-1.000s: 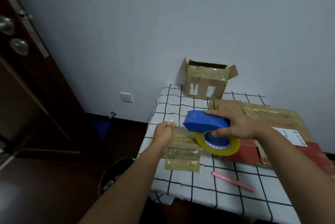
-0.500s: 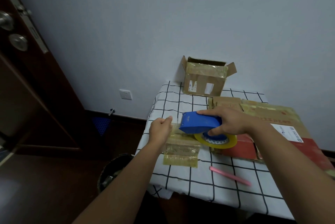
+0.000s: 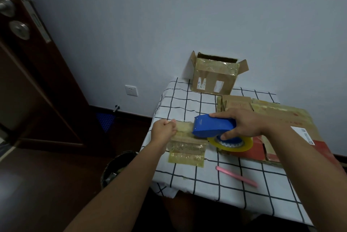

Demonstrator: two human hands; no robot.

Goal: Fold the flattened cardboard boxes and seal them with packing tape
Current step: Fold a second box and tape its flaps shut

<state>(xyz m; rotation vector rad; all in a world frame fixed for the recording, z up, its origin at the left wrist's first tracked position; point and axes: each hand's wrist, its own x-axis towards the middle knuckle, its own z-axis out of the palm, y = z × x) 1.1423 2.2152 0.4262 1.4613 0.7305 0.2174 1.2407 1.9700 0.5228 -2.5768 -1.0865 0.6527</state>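
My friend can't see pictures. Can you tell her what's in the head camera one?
A person's right hand holds a blue tape dispenser while the left hand pinches the end of the tape, above a checked tablecloth. Flat cardboard lies to the right, an open box stands by the wall, and a pink stick lies near the front.

Checked tablecloth (image 3: 189, 104) under boxes (image 3: 215, 78), pink cutter (image 3: 236, 176).

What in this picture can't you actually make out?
- Head view: the left hand covers the tape strip's free end.
- The blue dispenser hides its cutter and much of the roll.
- Printing on the flattened box label is too small.
- The bin's contents are dark, partly behind the forearm.
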